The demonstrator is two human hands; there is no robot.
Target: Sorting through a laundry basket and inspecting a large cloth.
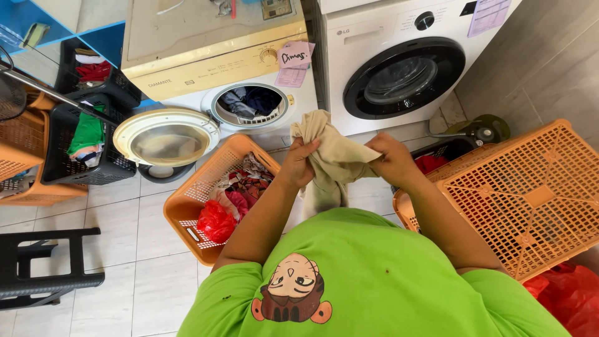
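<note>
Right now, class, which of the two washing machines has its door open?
The cream machine on the left: its round door is swung open, showing clothes in the drum. The white machine beside it has its dark door shut.

A pink paper note (pixel 295 55) with handwriting sticks to the front panel of the cream dryer (pixel 212 56), at its right end just beside the round dial; its upper part is a brighter pink slip, and a paler pink printed slip (pixel 291 77) hangs below it, reaching down toward the open drum. A pale lilac printed sheet (pixel 488 15) is stuck to the top right corner of the white washing machine (pixel 399 68), right of its control knob; it is rectangular and slightly tilted. A small black display (pixel 468 9) sits just left of that sheet. A small grey printed card (pixel 276 8) lies on the dryer's top.
</note>
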